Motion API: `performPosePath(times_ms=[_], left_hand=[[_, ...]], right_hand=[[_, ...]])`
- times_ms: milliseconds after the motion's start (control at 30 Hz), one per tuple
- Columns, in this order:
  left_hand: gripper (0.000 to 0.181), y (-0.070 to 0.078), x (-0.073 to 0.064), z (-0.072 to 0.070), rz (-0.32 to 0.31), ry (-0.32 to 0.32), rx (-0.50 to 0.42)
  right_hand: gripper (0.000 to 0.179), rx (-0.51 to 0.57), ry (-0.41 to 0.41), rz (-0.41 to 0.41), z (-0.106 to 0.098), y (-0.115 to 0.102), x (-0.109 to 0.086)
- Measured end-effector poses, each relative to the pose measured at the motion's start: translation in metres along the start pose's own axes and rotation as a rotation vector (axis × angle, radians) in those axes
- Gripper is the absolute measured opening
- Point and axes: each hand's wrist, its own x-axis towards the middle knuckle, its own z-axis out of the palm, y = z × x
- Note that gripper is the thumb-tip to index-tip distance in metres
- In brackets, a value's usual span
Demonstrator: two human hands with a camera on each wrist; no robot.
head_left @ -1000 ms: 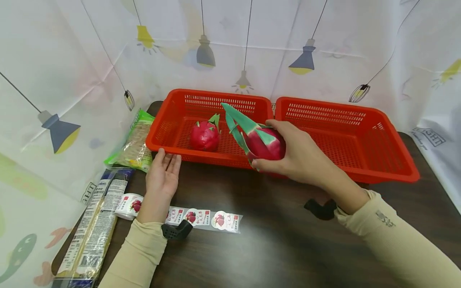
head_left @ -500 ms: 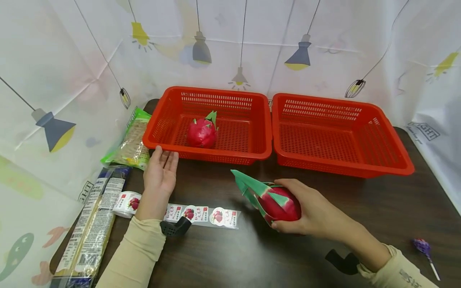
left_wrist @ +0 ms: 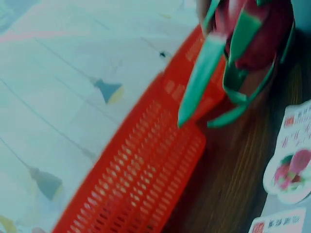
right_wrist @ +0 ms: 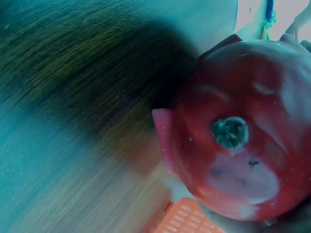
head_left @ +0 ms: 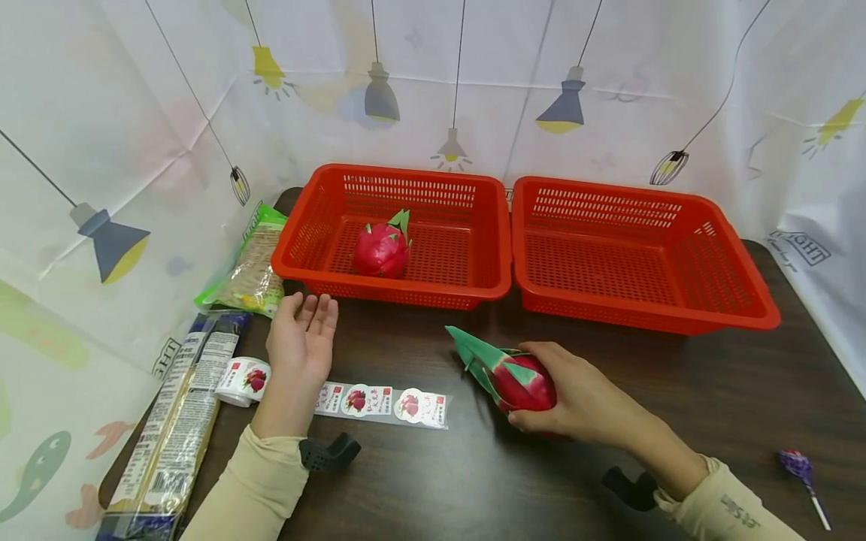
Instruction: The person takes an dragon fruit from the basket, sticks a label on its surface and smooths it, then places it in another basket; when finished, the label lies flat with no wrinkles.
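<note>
My right hand (head_left: 582, 394) grips a dragon fruit (head_left: 524, 383) with long green leaf tips, in front of the baskets. The leaves point to the upper left. In the right wrist view the fruit's red stem end (right_wrist: 243, 160) fills the right side. My left hand (head_left: 302, 349) lies palm up with its fingers slightly bent, holding nothing, just in front of the left red basket (head_left: 386, 289). A second dragon fruit (head_left: 381, 250) sits inside that basket. Beside the left hand a roll of stickers (head_left: 242, 382) lies with its strip (head_left: 382, 404) stretched to the right, partly hidden by the wrist.
A second red basket (head_left: 629, 312) stands right of the first, with nothing inside. On the left lie a green-edged food packet (head_left: 250, 270) and a long packet (head_left: 176, 424). A wrapped lollipop (head_left: 798, 466) rests at the right of the dark table (head_left: 473, 488).
My right hand has brought the dragon fruit from over the left basket's front rim down toward me over the table. My left hand has drawn slightly back from the rim.
</note>
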Motion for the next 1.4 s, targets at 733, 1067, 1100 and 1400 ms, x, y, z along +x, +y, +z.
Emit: performPosePath(times_ms=[733, 1067, 1100, 1400], left_hand=[[0.049, -0.043, -0.050, -0.029, 0.638, -0.832, 2.350], [0.039, -0.044, -0.044, -0.037, 0.606, -0.838, 2.344], [0.038, -0.044, -0.044, -0.038, 0.608, -0.839, 2.343], [0.028, -0.045, -0.042, -0.043, 0.667, -0.863, 2.325]], right_hand=[[0.108, -0.090, -0.003, 0.011, -0.001, -0.007, -0.001], [0.113, -0.134, 0.018, 0.003, -0.001, -0.006, -0.004], [0.113, -0.139, 0.020, 0.002, -0.001, -0.006, -0.004], [0.114, -0.162, 0.018, 0.004, -0.006, -0.007, -0.005]])
